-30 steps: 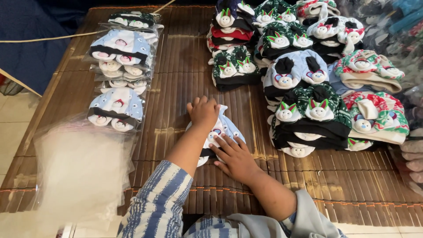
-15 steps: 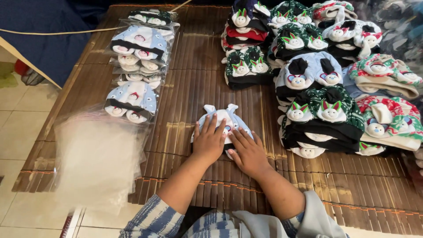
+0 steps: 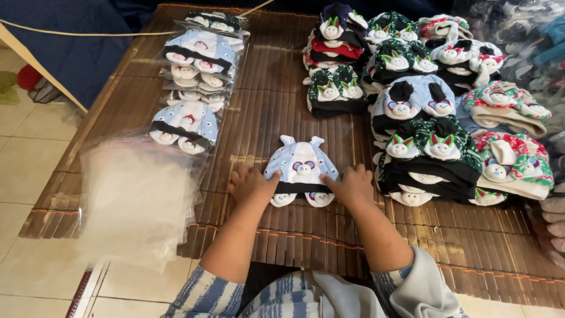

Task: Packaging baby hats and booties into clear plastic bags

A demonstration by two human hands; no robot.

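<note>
Two bare hands rest flat on a brown slatted bamboo mat (image 3: 276,88), one on each side of a small baby hat. The left hand (image 3: 252,185) lies with fingers spread and loose, its fingertips touching the lower left edge of the light blue baby hat (image 3: 301,168). The right hand (image 3: 352,185) mirrors it, fingers open, touching the hat's lower right edge. Neither hand is closed around anything; both only press the hat's sides against the mat.

The hat lies flat between the two hands, its top with two small ears pointing away from the person. A little animal face sits at its middle, a dark band runs along its bottom, and two small white booties peek out just below.

To the left, beside the left forearm, lies a stack of clear plastic bags (image 3: 135,200), partly hanging over the mat's edge. Beyond it, a row of bagged hat sets (image 3: 194,88) runs away from the person. To the right, near the right hand, stand piles of unbagged hats (image 3: 429,147) in green, black, blue and red patterns.
</note>
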